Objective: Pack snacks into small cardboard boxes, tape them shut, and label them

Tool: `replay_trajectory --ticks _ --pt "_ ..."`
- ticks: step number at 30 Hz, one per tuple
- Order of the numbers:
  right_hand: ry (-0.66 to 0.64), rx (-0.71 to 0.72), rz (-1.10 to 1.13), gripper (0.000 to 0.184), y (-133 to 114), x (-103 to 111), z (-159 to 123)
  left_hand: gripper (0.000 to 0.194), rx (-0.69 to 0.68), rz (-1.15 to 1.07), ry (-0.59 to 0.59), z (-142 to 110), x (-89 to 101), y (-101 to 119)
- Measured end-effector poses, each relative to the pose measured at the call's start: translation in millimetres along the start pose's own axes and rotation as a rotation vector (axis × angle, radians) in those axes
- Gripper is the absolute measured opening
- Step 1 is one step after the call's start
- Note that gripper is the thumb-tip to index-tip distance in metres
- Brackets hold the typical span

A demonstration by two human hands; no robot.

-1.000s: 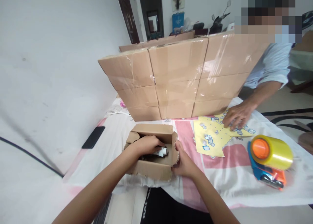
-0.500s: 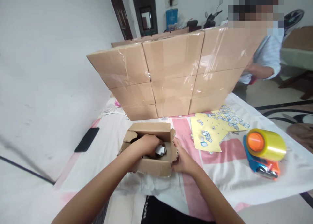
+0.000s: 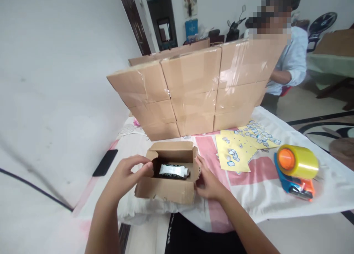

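Note:
A small open cardboard box (image 3: 166, 191) rests near the front edge of the cloth-covered table, its flaps standing up. Inside lies a silvery-white squeeze tube (image 3: 173, 170) with a white cap pointing right, on top of something black and patterned. My left hand (image 3: 135, 171) is at the box's left end, thumb and forefinger closed on the edge of the left flap. At the opposite end, my right hand (image 3: 207, 180) grips the right wall, fingers on the outside and behind the torn flap.
Taped cardboard cartons (image 3: 190, 73) form a wall behind the box. Yellow paper with cutouts (image 3: 232, 150) lies to the right, beyond it a tape dispenser (image 3: 295, 189) with a yellow tape roll (image 3: 305, 161). A black phone (image 3: 105, 162) lies left. Another person (image 3: 295, 58) is behind the cartons.
My left hand has come out of the box and moved left to its left flap, leaving the tube uncovered inside. My right hand stays on the right end.

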State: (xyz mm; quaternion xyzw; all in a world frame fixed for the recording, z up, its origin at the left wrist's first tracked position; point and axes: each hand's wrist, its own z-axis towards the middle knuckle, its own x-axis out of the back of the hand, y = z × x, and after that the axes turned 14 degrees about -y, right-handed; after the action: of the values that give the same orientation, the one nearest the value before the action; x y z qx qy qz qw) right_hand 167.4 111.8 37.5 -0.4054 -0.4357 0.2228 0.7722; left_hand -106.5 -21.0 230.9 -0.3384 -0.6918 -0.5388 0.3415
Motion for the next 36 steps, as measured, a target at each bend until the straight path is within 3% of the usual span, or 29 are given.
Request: replay_trajectory --ticks 2,3,5,7,9,12,16,18,20,25,28,32,36 --pt "0.048 0.073 -0.026 0.1 -1 2 -2 0.042 0.1 0.053 0.149 -8 -2.9 -16" --pt "0.074 0.094 -0.027 0.092 -3 2 -3 0.049 0.153 0.099 0.152 -5 -7.2 -22" --pt "0.098 0.091 -0.034 0.08 -7 3 -3 0.071 0.289 0.175 0.04 9 -17.9 -27" --pt "0.069 0.056 -0.055 0.075 -11 4 -3 0.081 0.437 0.224 -0.097 29 -28.1 -23" --pt "0.04 0.048 -0.078 0.071 -15 5 -2 0.077 0.558 0.27 -0.149 49 -35.6 -15" --pt "0.029 0.074 -0.113 0.068 -20 7 1 0.065 0.642 0.326 -0.11 70 -38.5 -3" --pt "0.07 0.092 -0.171 0.054 -29 7 8 0.038 0.582 0.257 -0.172 75 -23.3 -5" --pt "0.096 0.082 -0.189 0.044 -37 8 10 0.024 0.536 0.166 -0.222 69 -12.7 -11" --pt "0.103 0.063 -0.184 0.037 -45 12 12 0.022 0.519 0.068 -0.254 58 -5.5 -15" --pt "0.232 -0.034 0.044 0.013 -55 34 24 0.04 0.511 -0.155 -0.31 24 -9.7 -6" --pt "0.231 -0.078 0.275 0.008 -51 48 41 0.059 0.461 -0.227 -0.309 -1 -22.3 -2" --pt "0.213 -0.121 0.361 0.025 -43 49 63 0.078 0.249 -0.313 -0.267 -43 -51.5 -10" --pt "0.332 -0.069 0.459 0.051 -43 34 71 0.125 0.168 -0.236 -0.25 -78 -89.1 -15"
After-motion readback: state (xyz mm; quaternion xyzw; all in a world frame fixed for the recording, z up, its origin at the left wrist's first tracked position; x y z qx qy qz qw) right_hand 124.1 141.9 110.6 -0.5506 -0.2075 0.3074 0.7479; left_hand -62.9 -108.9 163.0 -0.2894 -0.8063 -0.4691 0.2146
